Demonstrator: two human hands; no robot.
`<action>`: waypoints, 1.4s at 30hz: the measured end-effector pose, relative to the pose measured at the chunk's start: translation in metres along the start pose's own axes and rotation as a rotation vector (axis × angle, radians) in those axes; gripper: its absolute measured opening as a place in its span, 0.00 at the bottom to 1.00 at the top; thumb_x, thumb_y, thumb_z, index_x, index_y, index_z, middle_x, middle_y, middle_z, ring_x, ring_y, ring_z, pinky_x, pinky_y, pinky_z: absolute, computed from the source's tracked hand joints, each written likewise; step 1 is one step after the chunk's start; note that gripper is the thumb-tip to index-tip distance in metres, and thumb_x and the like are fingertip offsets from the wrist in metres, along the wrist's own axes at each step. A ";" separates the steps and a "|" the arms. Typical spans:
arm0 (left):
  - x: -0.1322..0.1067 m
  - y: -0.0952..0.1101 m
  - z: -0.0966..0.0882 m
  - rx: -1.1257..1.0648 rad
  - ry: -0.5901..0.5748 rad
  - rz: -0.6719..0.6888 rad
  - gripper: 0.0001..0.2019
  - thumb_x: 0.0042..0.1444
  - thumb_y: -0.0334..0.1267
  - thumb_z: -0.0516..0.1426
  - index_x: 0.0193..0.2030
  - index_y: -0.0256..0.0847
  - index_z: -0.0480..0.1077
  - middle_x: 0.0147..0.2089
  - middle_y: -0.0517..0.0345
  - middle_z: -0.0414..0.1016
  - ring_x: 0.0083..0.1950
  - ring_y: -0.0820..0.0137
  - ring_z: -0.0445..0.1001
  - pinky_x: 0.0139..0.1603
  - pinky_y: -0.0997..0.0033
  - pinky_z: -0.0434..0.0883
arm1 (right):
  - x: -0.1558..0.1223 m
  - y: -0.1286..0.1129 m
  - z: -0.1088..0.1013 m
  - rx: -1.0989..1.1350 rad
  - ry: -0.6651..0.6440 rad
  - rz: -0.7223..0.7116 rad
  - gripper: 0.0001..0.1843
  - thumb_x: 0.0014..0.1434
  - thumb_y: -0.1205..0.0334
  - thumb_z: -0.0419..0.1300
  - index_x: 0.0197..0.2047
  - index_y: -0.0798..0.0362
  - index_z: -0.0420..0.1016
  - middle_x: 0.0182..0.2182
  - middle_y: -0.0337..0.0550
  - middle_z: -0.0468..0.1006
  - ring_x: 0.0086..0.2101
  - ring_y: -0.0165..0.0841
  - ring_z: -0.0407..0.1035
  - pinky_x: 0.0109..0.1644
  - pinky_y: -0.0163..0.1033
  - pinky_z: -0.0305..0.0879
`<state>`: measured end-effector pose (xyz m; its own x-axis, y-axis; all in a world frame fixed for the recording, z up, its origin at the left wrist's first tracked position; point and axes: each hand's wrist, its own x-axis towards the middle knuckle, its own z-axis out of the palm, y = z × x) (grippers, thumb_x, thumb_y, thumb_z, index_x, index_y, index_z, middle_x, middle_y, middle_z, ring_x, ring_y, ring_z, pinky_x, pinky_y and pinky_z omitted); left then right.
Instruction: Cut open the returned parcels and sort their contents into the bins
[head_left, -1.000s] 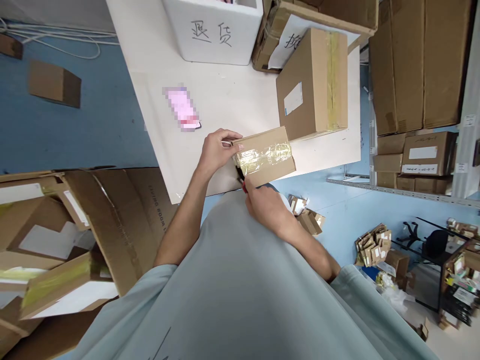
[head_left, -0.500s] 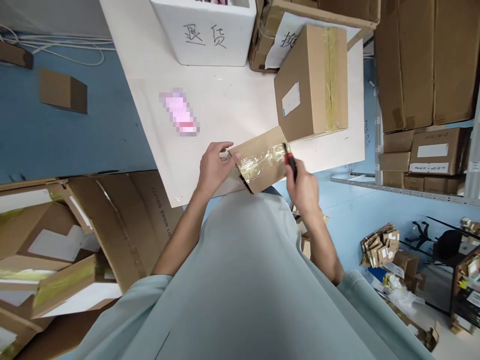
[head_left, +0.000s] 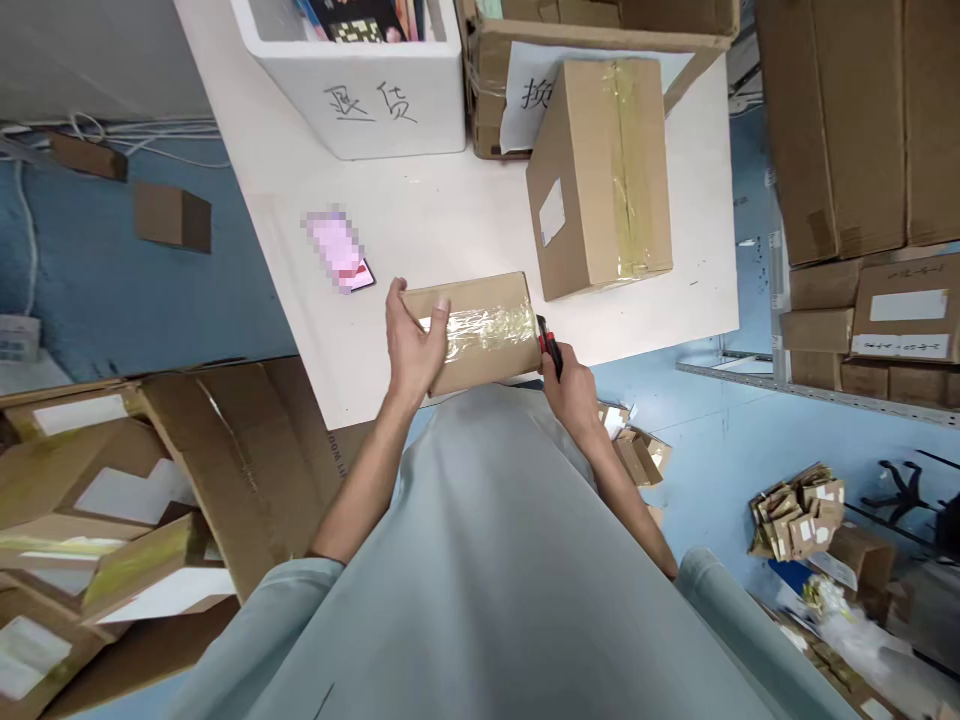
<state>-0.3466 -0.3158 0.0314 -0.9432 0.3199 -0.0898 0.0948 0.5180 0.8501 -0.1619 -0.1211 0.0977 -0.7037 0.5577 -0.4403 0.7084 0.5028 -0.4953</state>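
A small cardboard box [head_left: 480, 365] with shiny clear tape [head_left: 491, 330] across its top lies at the table's front edge, close to my body. My left hand [head_left: 416, 345] grips the box's left end, thumb on the top face and fingers along the far left side. In my right hand [head_left: 571, 390] is a red and black utility knife [head_left: 549, 345]. Its tip is at the box's right end, near where the tape runs over the edge. I cannot tell whether the blade is in the cardboard.
On the white table [head_left: 442, 220] stand a larger taped box [head_left: 637, 180], a white foam bin [head_left: 375, 110] with items inside, and an open carton [head_left: 491, 90]. A pixelated phone [head_left: 337, 245] lies left. A big carton of parcels [head_left: 247, 440] is at lower left; shelving [head_left: 825, 390] is right.
The small box has turned to lie straighter. My left hand has shifted onto its left end with the thumb on top. The knife has moved from the upper right corner down along the right end.
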 end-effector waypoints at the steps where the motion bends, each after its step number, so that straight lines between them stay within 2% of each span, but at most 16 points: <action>1: 0.005 0.006 -0.002 0.043 0.000 0.043 0.43 0.76 0.66 0.60 0.88 0.50 0.53 0.89 0.39 0.56 0.92 0.45 0.51 0.91 0.34 0.53 | 0.001 0.000 -0.002 0.015 -0.024 -0.003 0.20 0.82 0.51 0.49 0.66 0.49 0.73 0.45 0.51 0.91 0.42 0.49 0.85 0.49 0.46 0.74; 4: 0.008 0.030 0.001 0.167 -0.104 0.248 0.37 0.75 0.63 0.62 0.83 0.52 0.64 0.89 0.44 0.58 0.93 0.43 0.46 0.92 0.29 0.48 | 0.008 0.001 -0.009 0.066 -0.054 -0.005 0.20 0.83 0.51 0.49 0.66 0.50 0.74 0.44 0.50 0.91 0.40 0.48 0.85 0.49 0.46 0.76; 7: 0.003 0.051 0.019 0.237 -0.316 0.443 0.22 0.78 0.57 0.60 0.72 0.54 0.76 0.84 0.49 0.70 0.91 0.42 0.55 0.91 0.24 0.49 | 0.015 0.002 -0.020 0.114 -0.035 -0.016 0.20 0.82 0.51 0.51 0.66 0.49 0.75 0.44 0.49 0.91 0.41 0.48 0.86 0.50 0.47 0.78; 9: -0.001 0.057 0.032 0.265 -0.365 0.486 0.17 0.79 0.52 0.59 0.66 0.51 0.79 0.81 0.48 0.73 0.89 0.42 0.59 0.90 0.24 0.51 | 0.019 0.002 -0.028 0.115 -0.017 -0.019 0.20 0.80 0.53 0.53 0.67 0.50 0.75 0.45 0.50 0.91 0.43 0.49 0.86 0.52 0.48 0.79; 12: -0.005 0.057 0.043 0.292 -0.330 0.475 0.13 0.80 0.48 0.58 0.63 0.48 0.79 0.79 0.46 0.75 0.89 0.43 0.60 0.90 0.23 0.50 | 0.021 -0.001 -0.038 0.142 -0.044 -0.031 0.22 0.78 0.55 0.56 0.70 0.49 0.76 0.46 0.47 0.91 0.44 0.47 0.87 0.54 0.47 0.79; 16: -0.007 0.053 0.045 0.284 -0.295 0.467 0.13 0.81 0.48 0.57 0.62 0.47 0.78 0.78 0.45 0.76 0.90 0.43 0.59 0.90 0.23 0.49 | 0.020 -0.013 -0.043 0.182 -0.125 -0.088 0.22 0.80 0.56 0.55 0.71 0.46 0.77 0.44 0.42 0.91 0.42 0.44 0.87 0.52 0.43 0.79; 21: -0.008 0.049 0.047 0.257 -0.280 0.475 0.13 0.81 0.48 0.58 0.62 0.48 0.78 0.79 0.45 0.75 0.90 0.42 0.58 0.90 0.22 0.48 | 0.021 -0.035 -0.040 0.003 -0.151 -0.155 0.22 0.80 0.60 0.53 0.71 0.50 0.77 0.47 0.47 0.92 0.44 0.47 0.86 0.51 0.44 0.77; 28: -0.008 0.045 0.047 0.224 -0.300 0.470 0.13 0.82 0.46 0.56 0.64 0.48 0.78 0.80 0.45 0.74 0.90 0.43 0.57 0.90 0.19 0.46 | 0.016 -0.066 -0.039 -0.213 -0.197 -0.037 0.21 0.83 0.64 0.52 0.72 0.56 0.74 0.51 0.55 0.92 0.49 0.49 0.87 0.54 0.44 0.76; 35: -0.012 0.043 0.053 0.217 -0.282 0.485 0.16 0.82 0.43 0.53 0.67 0.48 0.77 0.80 0.44 0.74 0.92 0.45 0.53 0.90 0.20 0.47 | 0.017 -0.106 -0.039 -0.401 -0.196 0.077 0.26 0.85 0.64 0.45 0.78 0.64 0.66 0.58 0.65 0.88 0.55 0.49 0.86 0.58 0.47 0.79; 39: -0.012 0.041 0.056 0.246 -0.289 0.488 0.15 0.81 0.39 0.54 0.66 0.48 0.77 0.80 0.44 0.75 0.92 0.48 0.52 0.91 0.23 0.46 | 0.015 -0.122 -0.039 -0.534 -0.196 0.110 0.27 0.85 0.67 0.46 0.80 0.65 0.64 0.55 0.68 0.88 0.56 0.47 0.87 0.57 0.43 0.80; 42: -0.012 0.040 0.057 0.258 -0.313 0.472 0.14 0.81 0.38 0.55 0.66 0.47 0.76 0.81 0.43 0.74 0.92 0.47 0.52 0.91 0.22 0.45 | 0.000 -0.122 -0.035 -0.605 -0.220 0.150 0.26 0.83 0.72 0.47 0.78 0.65 0.67 0.53 0.68 0.89 0.55 0.45 0.88 0.56 0.40 0.80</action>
<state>-0.3131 -0.2537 0.0374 -0.6467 0.7581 0.0842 0.5895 0.4267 0.6859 -0.2465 -0.1594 0.1850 -0.5442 0.5349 -0.6463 0.6604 0.7483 0.0633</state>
